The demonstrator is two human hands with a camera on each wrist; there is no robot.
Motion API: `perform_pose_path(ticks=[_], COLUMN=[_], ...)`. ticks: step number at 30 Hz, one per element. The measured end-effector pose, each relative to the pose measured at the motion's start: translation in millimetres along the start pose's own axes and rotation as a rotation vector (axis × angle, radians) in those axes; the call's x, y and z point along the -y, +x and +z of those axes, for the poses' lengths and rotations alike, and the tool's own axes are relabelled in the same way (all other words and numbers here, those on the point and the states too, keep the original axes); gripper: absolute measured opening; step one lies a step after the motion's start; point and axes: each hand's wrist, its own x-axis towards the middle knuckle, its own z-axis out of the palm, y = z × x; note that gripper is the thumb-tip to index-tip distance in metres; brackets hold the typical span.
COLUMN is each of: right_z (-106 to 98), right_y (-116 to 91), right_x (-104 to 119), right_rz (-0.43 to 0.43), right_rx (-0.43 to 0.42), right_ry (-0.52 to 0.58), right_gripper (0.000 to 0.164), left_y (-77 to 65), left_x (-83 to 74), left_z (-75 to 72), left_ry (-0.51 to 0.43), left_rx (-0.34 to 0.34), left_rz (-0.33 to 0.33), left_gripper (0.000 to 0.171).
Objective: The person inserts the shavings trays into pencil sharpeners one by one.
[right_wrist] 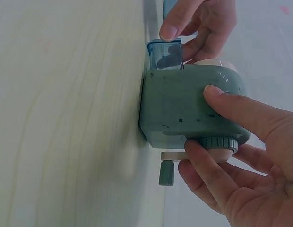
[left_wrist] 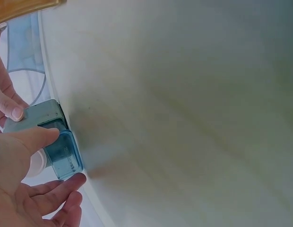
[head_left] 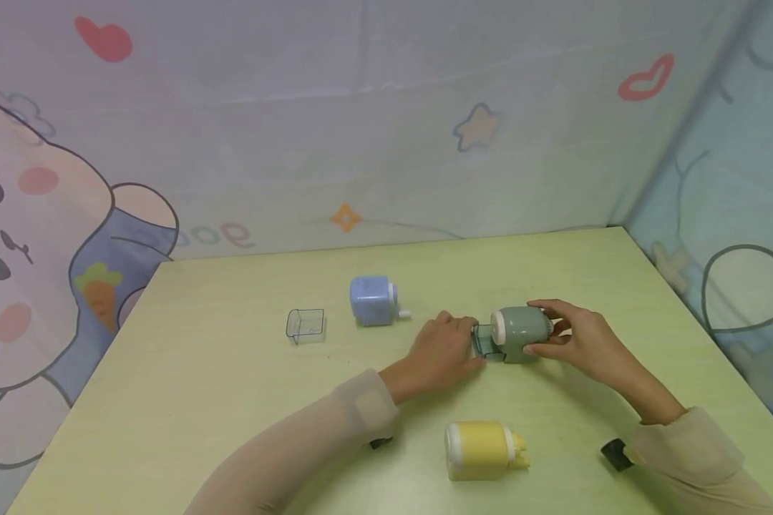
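Note:
A green crank pencil sharpener (head_left: 522,329) stands at the right of the table. My right hand (head_left: 582,340) grips its body from the crank side, thumb on one face and fingers around the crank's knob. In the right wrist view the crank handle (right_wrist: 167,172) sticks out beside those fingers. At the sharpener's opposite end, the clear teal shavings drawer (left_wrist: 66,156) protrudes partway from the body. My left hand (head_left: 443,350) holds this drawer between thumb and fingers, as the left wrist view shows.
A blue crank sharpener (head_left: 371,300) stands farther back, left of my hands. Left of it lies a clear drawer (head_left: 307,325). Closer to me is a yellow sharpener (head_left: 479,450), below and between my forearms. A patterned cloth (head_left: 386,143) hangs behind the table (head_left: 187,408).

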Motion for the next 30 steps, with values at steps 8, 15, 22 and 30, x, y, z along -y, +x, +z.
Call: perform_pose_path(ticks=[8,15,22,30], right_z=[-1,-1,-1,0], right_y=[-1,-2,-1,0], right_x=[2,3,5,5], right_rz=[0.002,0.005,-0.004,0.000], right_rx=[0.000,0.001,0.005,0.008], right_ry=[0.007,0.014,0.023,0.021], right_gripper=[0.062,0.062,0.062,0.061], left_y=[4.3,9.8,15.0,17.5], left_x=[-3.3,-5.3,-7.3,-8.2], left_z=[-1.5,2.4,3.8,3.5], left_ry=[-0.007,0.002,0.028,0.026], left_rx=[0.005,-0.013,-0.018,-0.030], left_rz=[0.018,0.033,0.044,0.058], left_gripper=[0.064,0.063,0.065,0.064])
